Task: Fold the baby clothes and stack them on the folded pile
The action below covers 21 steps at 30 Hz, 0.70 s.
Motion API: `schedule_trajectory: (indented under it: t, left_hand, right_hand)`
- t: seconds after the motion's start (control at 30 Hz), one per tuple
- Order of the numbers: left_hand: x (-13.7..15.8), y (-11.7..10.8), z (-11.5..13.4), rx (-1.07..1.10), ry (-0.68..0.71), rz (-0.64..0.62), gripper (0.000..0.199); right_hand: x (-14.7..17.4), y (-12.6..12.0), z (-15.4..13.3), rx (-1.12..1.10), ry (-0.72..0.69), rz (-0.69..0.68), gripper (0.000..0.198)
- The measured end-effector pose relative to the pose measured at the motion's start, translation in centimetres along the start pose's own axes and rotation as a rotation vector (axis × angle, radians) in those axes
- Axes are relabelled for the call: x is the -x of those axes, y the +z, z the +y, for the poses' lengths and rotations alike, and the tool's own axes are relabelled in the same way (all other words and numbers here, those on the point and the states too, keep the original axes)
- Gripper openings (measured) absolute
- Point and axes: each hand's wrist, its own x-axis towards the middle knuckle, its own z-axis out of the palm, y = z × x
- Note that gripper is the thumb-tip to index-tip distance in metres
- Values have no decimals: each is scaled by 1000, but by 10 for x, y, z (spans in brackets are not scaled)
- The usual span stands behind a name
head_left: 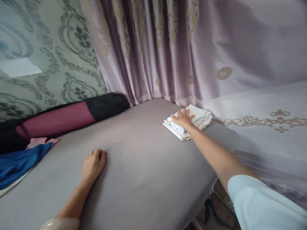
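A stack of folded white cloths with small coloured prints lies near the far right edge of the grey-sheeted bed. On top of it rests my right hand, palm down with the fingers spread. My left hand lies on the sheet at left of centre, its fingers curled in and nothing visible in them. Beyond that hand, at the left edge, is a crumpled blue cloth with pink and white fabric beside it.
A long maroon and black bolster-like bag lies along the patterned wall. Purple curtains hang behind the bed's far and right edges. Some dark items show on the floor at lower right.
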Motion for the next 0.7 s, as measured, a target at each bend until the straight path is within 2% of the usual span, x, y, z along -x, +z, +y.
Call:
schedule_trajectory:
  t: [0.37, 0.7]
  left_hand:
    - [1, 2, 0, -13, 22, 26, 36]
    - [4, -14, 26, -56, -72, -30, 32]
  right_hand:
    - [8, 7, -1, 38, 47, 23, 72]
    - [11, -3, -6, 91, -2, -24, 60]
